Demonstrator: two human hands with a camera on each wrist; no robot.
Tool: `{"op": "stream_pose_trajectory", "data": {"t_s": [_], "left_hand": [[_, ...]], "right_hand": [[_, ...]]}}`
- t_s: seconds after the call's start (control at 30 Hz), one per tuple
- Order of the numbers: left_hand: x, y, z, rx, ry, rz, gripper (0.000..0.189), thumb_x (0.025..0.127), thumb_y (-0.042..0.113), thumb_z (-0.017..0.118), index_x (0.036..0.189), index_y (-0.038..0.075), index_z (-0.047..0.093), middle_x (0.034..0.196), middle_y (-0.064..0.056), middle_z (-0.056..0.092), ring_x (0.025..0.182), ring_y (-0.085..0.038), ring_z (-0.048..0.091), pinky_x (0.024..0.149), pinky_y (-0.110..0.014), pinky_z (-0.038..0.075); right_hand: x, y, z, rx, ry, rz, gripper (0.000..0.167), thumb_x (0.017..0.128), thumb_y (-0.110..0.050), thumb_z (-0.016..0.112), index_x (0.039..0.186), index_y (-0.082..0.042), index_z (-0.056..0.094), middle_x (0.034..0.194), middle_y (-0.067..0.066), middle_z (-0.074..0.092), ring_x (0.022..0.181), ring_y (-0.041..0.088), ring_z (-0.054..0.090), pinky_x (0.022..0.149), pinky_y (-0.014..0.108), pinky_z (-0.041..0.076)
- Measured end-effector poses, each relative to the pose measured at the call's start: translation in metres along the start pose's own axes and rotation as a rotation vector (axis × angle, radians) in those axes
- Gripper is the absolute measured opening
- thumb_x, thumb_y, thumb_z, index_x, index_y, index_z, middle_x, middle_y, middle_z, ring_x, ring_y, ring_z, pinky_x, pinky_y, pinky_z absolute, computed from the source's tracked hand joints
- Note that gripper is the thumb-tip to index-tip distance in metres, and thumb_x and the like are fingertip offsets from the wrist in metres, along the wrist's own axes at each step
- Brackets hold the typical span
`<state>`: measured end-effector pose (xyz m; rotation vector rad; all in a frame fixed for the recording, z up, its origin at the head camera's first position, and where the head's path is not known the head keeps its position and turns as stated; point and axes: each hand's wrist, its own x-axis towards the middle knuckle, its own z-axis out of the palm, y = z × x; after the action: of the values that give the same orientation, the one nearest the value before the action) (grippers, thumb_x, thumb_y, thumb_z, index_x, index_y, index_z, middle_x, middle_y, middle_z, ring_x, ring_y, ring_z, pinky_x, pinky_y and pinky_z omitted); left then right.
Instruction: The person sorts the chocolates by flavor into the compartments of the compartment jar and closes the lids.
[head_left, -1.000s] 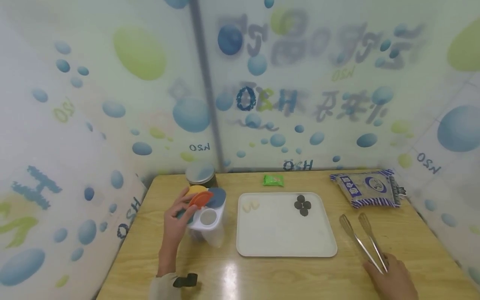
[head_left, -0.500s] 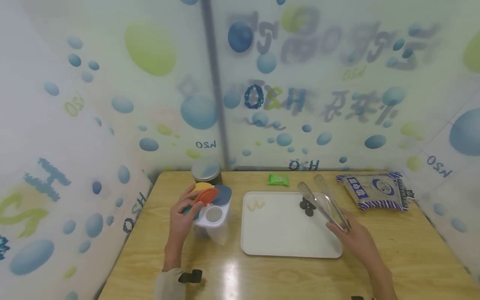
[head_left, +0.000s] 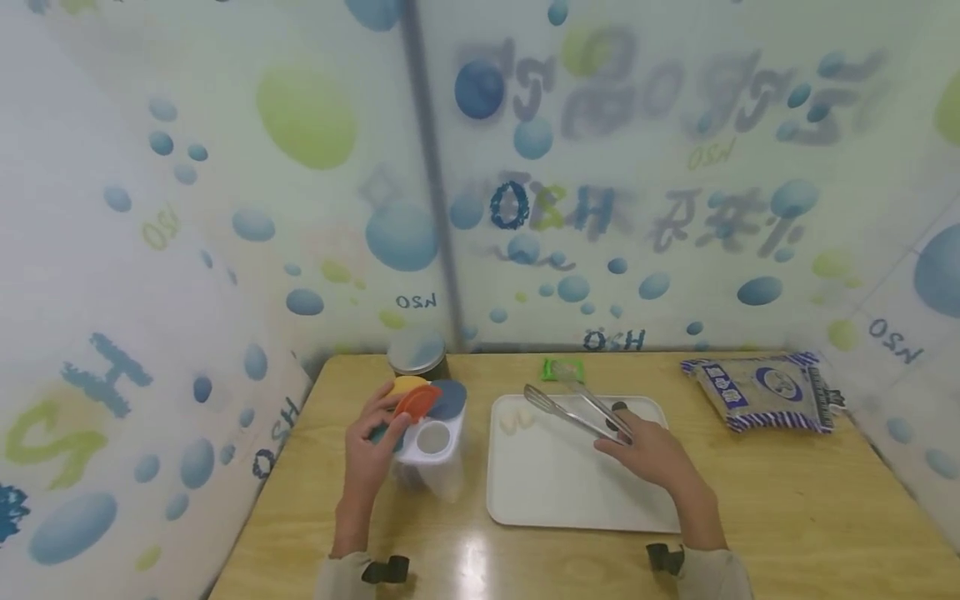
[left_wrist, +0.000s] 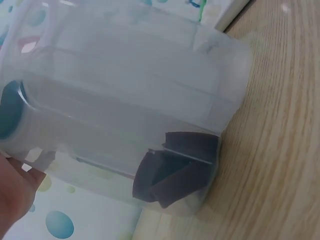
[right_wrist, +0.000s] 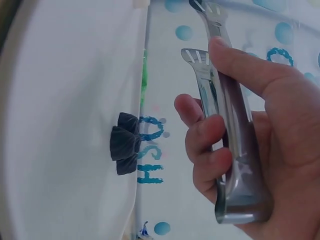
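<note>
My left hand (head_left: 367,446) pinches an orange lid (head_left: 417,403), raised above a clear storage container (head_left: 444,467). One round opening (head_left: 433,437) on its top is uncovered; yellow, blue and teal lids sit around it. Dark brown flat pieces (left_wrist: 175,170) lie in the bottom of the container in the left wrist view. My right hand (head_left: 651,454) grips metal tongs (right_wrist: 232,125) over a white tray (head_left: 555,496), their tips spread and pointing to the tray's left. Two pale pieces (head_left: 517,421) lie at the tray's back left. Dark fluted pieces (right_wrist: 125,145) sit behind the right hand, mostly hidden in the head view.
Behind the container stands a jar (head_left: 417,353) with a silver lid. A green packet (head_left: 557,369) lies behind the tray, partly crossed by a tong tip. A blue-and-white plastic bag (head_left: 765,392) lies at the back right. Patterned walls close in the wooden table.
My right hand has lifted the tongs from the table on the right and carried them left, over the tray. The left hand keeps hold of the orange lid in nearly the same place.
</note>
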<state>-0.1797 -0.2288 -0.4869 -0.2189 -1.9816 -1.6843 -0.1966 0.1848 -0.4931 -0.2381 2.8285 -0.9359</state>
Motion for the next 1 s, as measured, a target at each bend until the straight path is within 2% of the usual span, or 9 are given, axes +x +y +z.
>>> {"op": "stream_pose_trajectory", "data": {"t_s": [0.1,0.2,0.37,0.57,0.67,0.8,1.0], "left_hand": [[-0.003,-0.001,0.003,0.020,0.020,0.022,0.020,0.087,-0.004,0.072,0.068,0.002,0.066,0.118,-0.023,0.070,0.138,-0.030,0.047,0.114,-0.018,0.031],[-0.004,0.000,0.004,0.033,0.036,0.036,0.021,0.086,-0.005,0.073,0.068,0.002,0.066,0.117,-0.023,0.070,0.138,-0.029,0.048,0.114,-0.018,0.032],[-0.002,-0.001,0.004,0.035,0.033,0.045,0.019,0.086,-0.005,0.072,0.069,0.000,0.064,0.118,-0.023,0.069,0.138,-0.027,0.048,0.114,-0.019,0.032],[-0.004,-0.003,0.004,0.015,0.050,0.034,0.020,0.086,-0.008,0.071,0.069,0.001,0.066,0.116,-0.019,0.071,0.138,-0.026,0.048,0.112,-0.016,0.034],[-0.005,-0.003,0.002,0.019,0.059,0.037,0.020,0.085,-0.008,0.071,0.069,0.001,0.066,0.116,-0.017,0.071,0.138,-0.028,0.048,0.112,-0.015,0.034],[-0.003,-0.003,0.003,0.016,0.062,0.054,0.019,0.085,-0.009,0.071,0.069,0.000,0.065,0.116,-0.021,0.070,0.137,-0.026,0.048,0.112,-0.016,0.034],[-0.005,-0.004,0.006,0.013,0.033,0.048,0.018,0.085,-0.007,0.072,0.070,0.000,0.066,0.117,-0.027,0.068,0.137,-0.023,0.048,0.114,-0.018,0.032]], "right_hand": [[-0.003,-0.001,-0.001,-0.023,-0.034,0.008,0.068,0.092,-0.049,0.067,0.136,0.000,0.053,0.100,0.009,0.067,0.087,0.022,0.061,0.073,0.042,0.053],[-0.006,-0.001,-0.001,-0.042,-0.076,0.017,0.070,0.092,-0.044,0.068,0.141,0.003,0.049,0.099,0.007,0.066,0.088,0.021,0.061,0.077,0.043,0.052],[-0.007,-0.001,0.000,-0.009,-0.078,0.009,0.065,0.092,-0.038,0.070,0.139,0.002,0.049,0.090,0.003,0.060,0.077,0.016,0.054,0.066,0.035,0.046],[-0.008,-0.004,0.000,-0.011,-0.068,-0.007,0.067,0.093,-0.043,0.068,0.142,-0.001,0.051,0.096,0.004,0.067,0.082,0.015,0.058,0.072,0.038,0.050],[-0.009,-0.007,0.001,0.036,-0.088,0.009,0.065,0.093,-0.044,0.068,0.143,-0.006,0.052,0.098,0.005,0.068,0.076,0.016,0.062,0.066,0.036,0.052],[-0.009,-0.012,0.002,0.095,-0.118,0.046,0.061,0.093,-0.045,0.066,0.144,-0.015,0.053,0.095,0.003,0.067,0.061,0.017,0.061,0.057,0.032,0.047],[-0.014,-0.011,0.008,0.061,-0.118,0.071,0.055,0.094,-0.044,0.066,0.142,-0.018,0.056,0.097,0.002,0.068,0.056,0.016,0.057,0.056,0.032,0.042]]}}
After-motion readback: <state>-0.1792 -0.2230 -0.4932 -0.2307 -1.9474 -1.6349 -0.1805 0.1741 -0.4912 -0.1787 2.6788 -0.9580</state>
